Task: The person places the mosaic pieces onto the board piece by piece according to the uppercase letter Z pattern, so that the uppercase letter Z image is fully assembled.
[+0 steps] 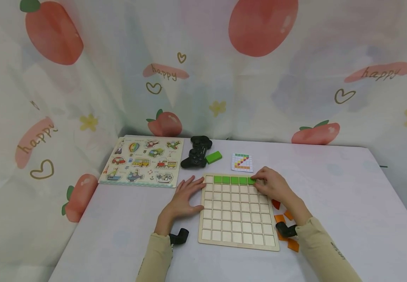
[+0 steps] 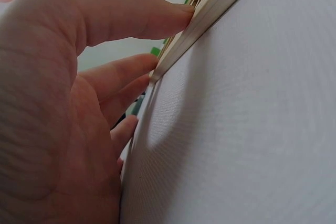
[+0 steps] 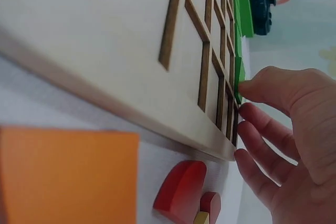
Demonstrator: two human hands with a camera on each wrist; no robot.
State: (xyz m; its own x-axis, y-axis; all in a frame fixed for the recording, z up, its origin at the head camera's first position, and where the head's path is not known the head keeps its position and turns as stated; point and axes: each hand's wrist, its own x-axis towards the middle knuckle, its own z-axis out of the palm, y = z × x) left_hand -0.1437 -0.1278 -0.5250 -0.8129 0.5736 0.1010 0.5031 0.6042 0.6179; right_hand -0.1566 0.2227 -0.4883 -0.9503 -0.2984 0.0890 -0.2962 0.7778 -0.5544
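A pale wooden grid board (image 1: 239,247) lies on the table, with several green tiles (image 1: 226,180) side by side in its far row. At that row's right part, my right hand (image 1: 274,186) pinches the last green tile (image 3: 239,80), which sits slightly tilted at its cell in the right wrist view. The other fingertips of this hand are close to the board's far right corner. My left hand (image 1: 184,199) rests spread against the board's left side. Its thumb (image 2: 152,17) and fingertips touch the wooden edge in the left wrist view.
Orange tiles (image 1: 293,245) and red pieces (image 3: 181,190) lie right of the board, partly under my right forearm. Beyond the board are a small patterned grid card (image 1: 242,163), a green block (image 1: 214,157) and a black game controller (image 1: 197,152). A picture puzzle (image 1: 143,161) lies far left.
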